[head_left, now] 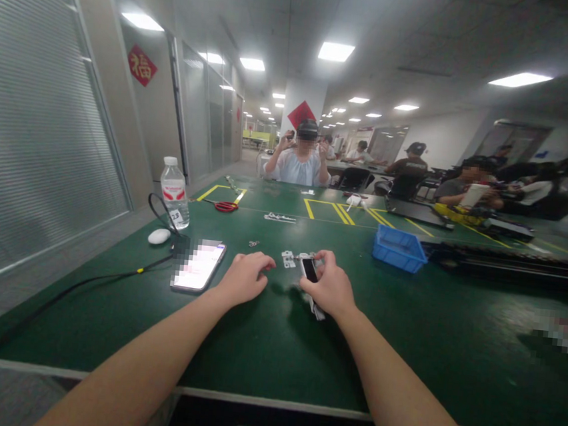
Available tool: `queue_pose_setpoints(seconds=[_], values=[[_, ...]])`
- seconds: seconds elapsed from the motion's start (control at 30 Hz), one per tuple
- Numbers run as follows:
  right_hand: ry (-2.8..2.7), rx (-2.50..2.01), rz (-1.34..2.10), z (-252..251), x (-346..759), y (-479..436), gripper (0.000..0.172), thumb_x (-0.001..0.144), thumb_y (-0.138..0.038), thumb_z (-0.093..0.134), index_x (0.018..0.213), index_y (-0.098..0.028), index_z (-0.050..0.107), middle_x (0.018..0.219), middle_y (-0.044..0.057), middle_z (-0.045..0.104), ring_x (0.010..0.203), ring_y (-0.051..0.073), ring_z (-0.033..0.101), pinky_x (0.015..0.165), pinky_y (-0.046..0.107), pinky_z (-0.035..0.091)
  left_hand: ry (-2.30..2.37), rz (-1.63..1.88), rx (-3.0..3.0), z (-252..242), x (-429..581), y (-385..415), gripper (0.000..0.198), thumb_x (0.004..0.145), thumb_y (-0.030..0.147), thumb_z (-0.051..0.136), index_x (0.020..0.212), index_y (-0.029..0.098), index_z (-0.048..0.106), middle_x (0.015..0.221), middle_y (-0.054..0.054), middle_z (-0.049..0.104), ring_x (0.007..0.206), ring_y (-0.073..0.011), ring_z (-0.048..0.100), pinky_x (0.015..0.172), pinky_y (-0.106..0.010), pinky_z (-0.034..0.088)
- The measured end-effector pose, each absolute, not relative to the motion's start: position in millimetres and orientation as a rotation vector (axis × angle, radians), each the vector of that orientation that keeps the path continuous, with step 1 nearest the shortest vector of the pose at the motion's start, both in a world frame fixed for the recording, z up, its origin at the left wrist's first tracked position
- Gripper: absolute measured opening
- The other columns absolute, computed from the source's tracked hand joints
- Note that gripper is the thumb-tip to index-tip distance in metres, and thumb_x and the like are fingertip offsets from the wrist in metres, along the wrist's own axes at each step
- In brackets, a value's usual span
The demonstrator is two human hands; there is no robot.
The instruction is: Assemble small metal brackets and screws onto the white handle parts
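My right hand [330, 284] grips a small white device with a dark face [310, 270], thumb on its near side and fingers on its far side. Whitish crumpled material [316, 308] shows under it. A metal hinge-like piece [288, 259] lies against the device's left side. To the left, my left hand [246, 276] rests over the table with fingers curled loosely apart and nothing between them. Beside it lies a phone [199, 266] with a lit screen. Just beyond my left hand is a tiny metal part [253, 243].
A water bottle [174, 192], a white oval object [159, 236] and a black cable [91, 279] are at left. Red-handled scissors [226, 206] and a metal strip [279, 218] lie farther back on the green table [260, 358]. A blue bin [400, 249] stands right. A person [299, 161] sits opposite.
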State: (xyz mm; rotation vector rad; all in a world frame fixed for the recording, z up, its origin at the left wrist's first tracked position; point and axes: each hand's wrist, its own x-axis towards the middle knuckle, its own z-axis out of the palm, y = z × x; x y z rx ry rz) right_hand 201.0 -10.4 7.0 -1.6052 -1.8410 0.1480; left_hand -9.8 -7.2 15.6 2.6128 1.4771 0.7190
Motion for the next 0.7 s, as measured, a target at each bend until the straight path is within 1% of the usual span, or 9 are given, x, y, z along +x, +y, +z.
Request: queue_pose_setpoints(seconds=[0.1, 0.3, 0.4, 0.5, 0.7], values=[[-1.761, -1.603, 0.049, 10.2, 203.4, -10.6, 0.04, 0.066, -0.037, 0.055, 0.1, -0.021, 0.042, 0.058, -0.005, 0.055, 0.051, 0.015, 0.051, 0.049, 0.023, 0.027, 1.469, 0.702, 2.62, 14.9, -9.2, -7.6, 0.032, 0.071, 0.01, 0.046, 0.099, 0.021, 0.057, 0.098, -0.002, 0.062, 0.096, -0.0197, 0.055, 0.083, -0.034, 0.039], [-1.584, -1.649, -0.132, 13.6, 209.5, -9.8, 0.036, 0.066, -0.045, 0.055, 0.09, -0.021, 0.044, 0.062, -0.002, 0.059, 0.057, 0.018, 0.056, 0.053, 0.024, 0.029, 1.471, 0.64, 2.621, 16.8, -7.8, -8.1, 0.03, 0.072, 0.009, 0.046, 0.096, 0.021, 0.059, 0.097, -0.002, 0.062, 0.096, -0.0195, 0.056, 0.083, -0.034, 0.038], [-1.56, -1.667, -0.218, 13.8, 211.8, -9.4, 0.032, 0.066, -0.047, 0.055, 0.082, -0.021, 0.043, 0.061, -0.001, 0.057, 0.056, 0.017, 0.055, 0.052, 0.024, 0.028, 1.475, 0.604, 2.631, 17.6, -7.6, -8.5, 0.026, 0.072, 0.009, 0.046, 0.09, 0.021, 0.06, 0.095, -0.002, 0.062, 0.096, -0.0194, 0.056, 0.084, -0.034, 0.038], [-1.58, -1.67, -0.27, 14.1, 212.0, -9.8, 0.03, 0.067, -0.047, 0.054, 0.075, -0.021, 0.041, 0.058, -0.002, 0.054, 0.053, 0.016, 0.052, 0.051, 0.023, 0.026, 1.464, 0.595, 2.632, 17.9, -7.6, -9.1, 0.025, 0.072, 0.009, 0.046, 0.089, 0.021, 0.06, 0.096, -0.002, 0.062, 0.096, -0.0194, 0.056, 0.085, -0.035, 0.037], [-1.605, -1.676, -0.259, 14.3, 210.4, -10.2, 0.029, 0.066, -0.046, 0.053, 0.074, -0.021, 0.043, 0.058, -0.003, 0.053, 0.051, 0.014, 0.05, 0.05, 0.023, 0.026, 1.446, 0.585, 2.628, 17.8, -7.6, -9.1, 0.025, 0.072, 0.009, 0.046, 0.089, 0.021, 0.06, 0.096, -0.002, 0.062, 0.096, -0.0195, 0.055, 0.086, -0.034, 0.037]])
